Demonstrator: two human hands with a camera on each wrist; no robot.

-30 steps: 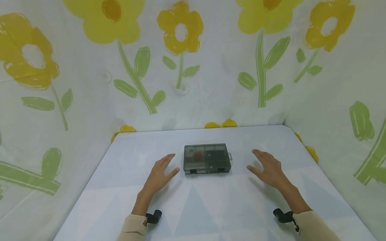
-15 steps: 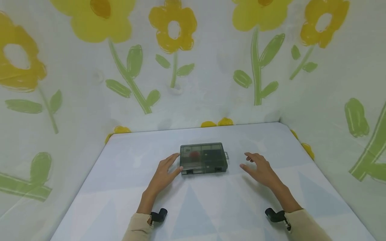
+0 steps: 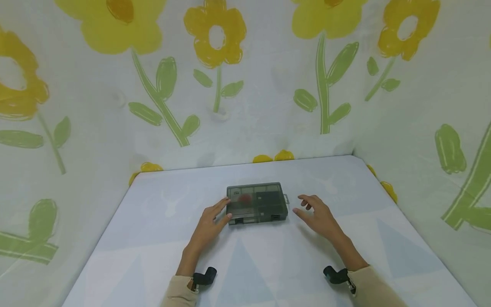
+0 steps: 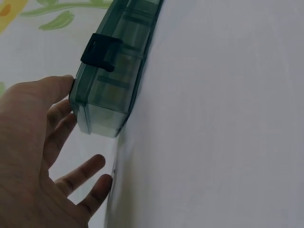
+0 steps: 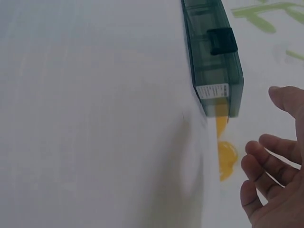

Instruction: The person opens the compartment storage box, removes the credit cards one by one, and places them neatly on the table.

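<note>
A translucent dark green compartment box [image 3: 257, 204] lies closed on the table, a reddish patch [image 3: 244, 198] showing through its lid on the left and dark contents on the right. My left hand [image 3: 209, 226] is at its left end; in the left wrist view the thumb touches the box edge near a black latch [image 4: 100, 51], with the two lower fingers spread away. Off the other end, my right hand [image 3: 320, 217] hovers with loosely bent fingers and holds nothing. The right wrist view shows a gap between this hand and the box's end, which bears a white label [image 5: 213, 90].
A white table [image 3: 253, 273] with pale blue triangles carries the box. Around it hang white cloth walls [image 3: 264, 102] printed with yellow flowers and green leaves. Both wrists wear small black cameras [image 3: 205, 276] at the cuffs.
My left hand has come in from the left and reached the box's end. The right hand has moved left, closer to the box, its fingers bending more. The head view has shifted slightly.
</note>
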